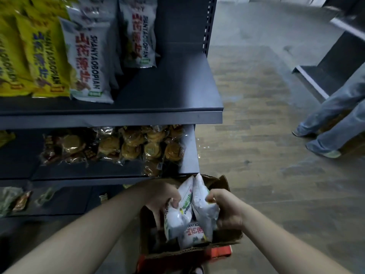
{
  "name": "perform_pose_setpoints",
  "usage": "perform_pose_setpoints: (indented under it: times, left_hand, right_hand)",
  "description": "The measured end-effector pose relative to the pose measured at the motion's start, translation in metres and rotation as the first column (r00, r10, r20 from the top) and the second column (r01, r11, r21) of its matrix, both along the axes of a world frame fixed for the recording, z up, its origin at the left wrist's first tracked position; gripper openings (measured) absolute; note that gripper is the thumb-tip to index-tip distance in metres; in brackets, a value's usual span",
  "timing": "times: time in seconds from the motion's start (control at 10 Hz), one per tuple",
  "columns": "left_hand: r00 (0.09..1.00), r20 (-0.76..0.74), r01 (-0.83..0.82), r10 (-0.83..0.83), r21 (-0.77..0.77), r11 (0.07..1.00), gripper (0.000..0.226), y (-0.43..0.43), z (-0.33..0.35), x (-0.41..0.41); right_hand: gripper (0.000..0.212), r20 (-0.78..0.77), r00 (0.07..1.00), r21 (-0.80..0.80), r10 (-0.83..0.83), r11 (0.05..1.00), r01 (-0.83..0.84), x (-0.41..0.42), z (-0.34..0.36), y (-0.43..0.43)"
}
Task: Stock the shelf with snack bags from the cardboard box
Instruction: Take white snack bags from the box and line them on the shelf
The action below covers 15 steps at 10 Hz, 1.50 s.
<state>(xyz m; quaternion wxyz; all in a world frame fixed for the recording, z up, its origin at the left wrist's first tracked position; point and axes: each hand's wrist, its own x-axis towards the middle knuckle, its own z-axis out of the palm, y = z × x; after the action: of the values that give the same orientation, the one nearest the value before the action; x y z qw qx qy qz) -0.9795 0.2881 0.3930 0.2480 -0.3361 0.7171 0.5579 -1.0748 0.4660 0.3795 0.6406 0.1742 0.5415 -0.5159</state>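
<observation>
Both forearms reach forward and down toward the cardboard box, and the hands meet over its open top. The left hand has its fingers and thumb curled round the upper part of a white snack bag. Just across from it, the right hand is clenched on the side of a second white bag, with its knuckles turned outward. These two bags stand upright between the hands, touching each other, and their tops poke up beyond the fingers. Below the hands a third bag lies in the box. Well beyond the left hand and to its left is the dark shelf, where white bags of the same kind stand beside yellow bags. Cookie packs lie on the board just beyond the left hand. Far to the right of the right hand, another person's legs stand on the floor.
</observation>
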Motion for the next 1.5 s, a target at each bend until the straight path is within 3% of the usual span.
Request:
perform_pose_setpoints:
  times: [0.1,0.2,0.3,0.4,0.5,0.6,0.8,0.9,1.0,1.1,1.2,1.3,1.4,1.5]
  left_hand:
    - [0.982,-0.018,0.188,-0.187,0.137,0.973,0.087,-0.003,0.034,0.008]
    - [0.985,-0.086,0.169,-0.152,0.254,0.952,0.057,-0.006,0.055,0.012]
    - [0.992,-0.124,0.054,-0.036,0.142,0.988,0.058,0.008,0.059,0.009]
    - [0.945,-0.327,-0.009,0.008,-0.002,1.000,0.051,0.016,0.075,0.006]
    - [0.892,-0.438,-0.104,0.112,0.043,0.994,0.046,0.019,0.090,0.005]
    - [0.841,-0.480,-0.231,0.249,0.099,0.968,0.080,0.020,0.099,0.005]
    - [0.671,-0.661,-0.348,0.336,0.120,0.930,0.069,0.025,0.142,-0.003]
    - [0.625,-0.705,-0.354,0.336,0.127,0.926,0.057,0.015,0.172,-0.014]
    - [0.581,-0.658,-0.393,0.479,0.288,0.873,0.064,0.003,0.204,-0.025]
    - [0.571,-0.579,-0.392,0.582,0.431,0.813,0.064,-0.005,0.227,-0.031]
    - [0.569,-0.636,-0.313,0.521,0.418,0.853,0.040,-0.012,0.234,-0.038]
    - [0.520,-0.759,-0.174,0.392,0.355,0.919,0.037,-0.026,0.244,-0.035]
    - [0.445,-0.873,-0.110,0.199,0.167,0.980,0.046,-0.048,0.245,-0.033]
    - [0.438,-0.877,-0.138,0.196,0.150,0.979,0.072,-0.068,0.247,-0.031]
  right_hand:
    - [0.056,-0.068,0.997,-0.128,0.035,0.991,-0.044,0.005,0.017,-0.002]
    - [0.065,-0.244,0.969,-0.168,-0.023,0.986,-0.019,0.012,0.032,-0.009]
    - [0.059,-0.523,0.851,-0.143,-0.039,0.989,-0.043,0.017,0.045,-0.022]
    - [0.056,-0.703,0.707,-0.129,-0.074,0.991,-0.024,0.022,0.061,-0.033]
    - [0.050,-0.762,0.620,-0.267,-0.186,0.963,-0.039,0.028,0.074,-0.043]
    - [0.055,-0.817,0.514,-0.335,-0.261,0.940,-0.055,0.034,0.094,-0.052]
    - [0.085,-0.922,0.269,-0.310,-0.280,0.948,-0.077,0.040,0.138,-0.061]
    - [0.078,-0.941,0.115,-0.330,-0.317,0.937,-0.115,0.034,0.163,-0.064]
    - [0.072,-0.964,0.054,-0.267,-0.261,0.942,-0.204,0.020,0.190,-0.070]
    - [0.086,-0.966,0.135,-0.244,-0.220,0.947,-0.207,0.009,0.206,-0.078]
    - [0.086,-0.959,0.149,-0.264,-0.242,0.953,-0.150,0.001,0.218,-0.087]
    - [0.088,-0.956,0.166,-0.260,-0.241,0.960,-0.101,-0.007,0.233,-0.095]
    - [0.082,-0.956,0.176,-0.256,-0.236,0.962,-0.100,-0.016,0.244,-0.102]
    - [0.072,-0.939,0.243,-0.279,-0.244,0.953,-0.119,-0.020,0.253,-0.108]
